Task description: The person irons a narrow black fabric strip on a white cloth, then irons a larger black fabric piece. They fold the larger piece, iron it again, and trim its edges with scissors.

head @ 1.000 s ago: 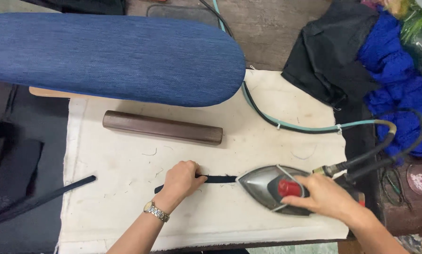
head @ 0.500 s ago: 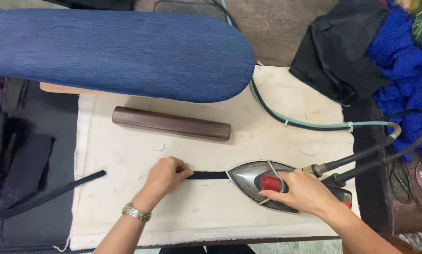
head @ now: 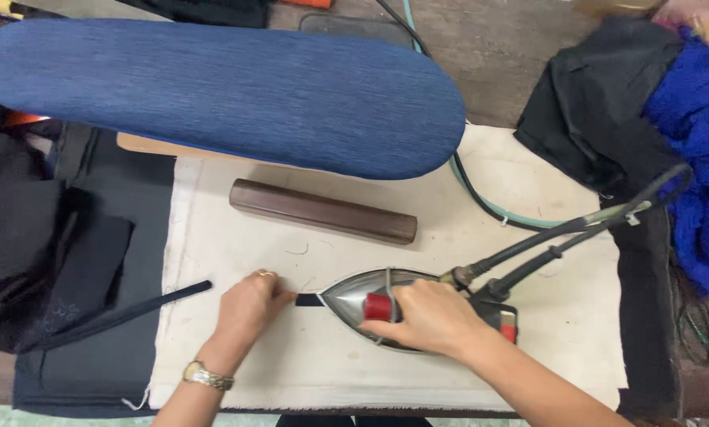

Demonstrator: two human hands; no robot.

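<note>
Far left of the left hand, dark cloth (head: 46, 261) lies heaped on the counter (head: 236, 379), which is padded with a pale cover. A black strip (head: 125, 312) runs from that heap toward the left hand (head: 248, 308), passes under its fingers and shows again as a short stub just right of them. The left hand is closed down flat on the strip, fingers pinning it to the counter; a watch (head: 207, 375) sits on the wrist.

The strip looks thin, limp and light, so it likely slides and curls unless held flat; pressing it close beside the iron's tip, as here, seems the best hold.

Just right of that hand the iron (head: 362, 296) points its nose at the stub, sole down on the counter. The right hand (head: 429, 316) wraps the handle, thumb by a red button. The iron looks heavy and hot; the handle is the only safe grip. Hoses (head: 560, 237) trail off beyond the right hand.

Above both hands lie a brown bar (head: 323, 211) and a blue board (head: 228, 91).
</note>
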